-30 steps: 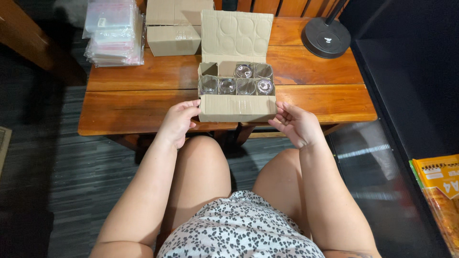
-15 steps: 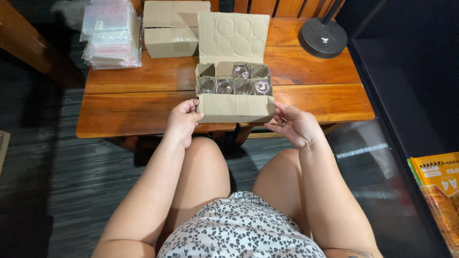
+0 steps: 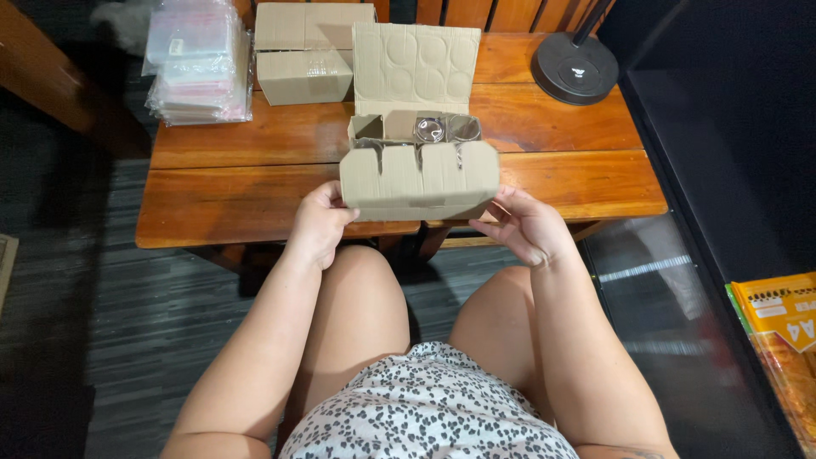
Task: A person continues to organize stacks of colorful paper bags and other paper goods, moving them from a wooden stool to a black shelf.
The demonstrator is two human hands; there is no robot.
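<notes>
The open cardboard box (image 3: pixel 418 174) is held at the near edge of the wooden table (image 3: pixel 255 183), tilted so that its front wall faces the camera; its rear lid flap (image 3: pixel 416 64) stands upright, with round impressions pressed into the inner face. Glass jars (image 3: pixel 432 129) sit in the back row of compartments; the front row is hidden behind the front wall.

The left hand (image 3: pixel 320 223) grips the lower left corner of the box, thumb on the front face, fingers curled beneath; the right hand (image 3: pixel 525 225) supports the lower right corner, fingers partly spread and curved under the base, thumb towards the side wall. Both hands are in contact with the cardboard.

At the far left of the table lies a stack of clear plastic bags (image 3: pixel 200 59); just beside it stand closed cardboard boxes (image 3: pixel 308 51), touching the upright flap on its left. A round black lamp base (image 3: pixel 575 68) rests at the far right corner; an orange pad (image 3: pixel 778 310) lies on the floor at the right.
</notes>
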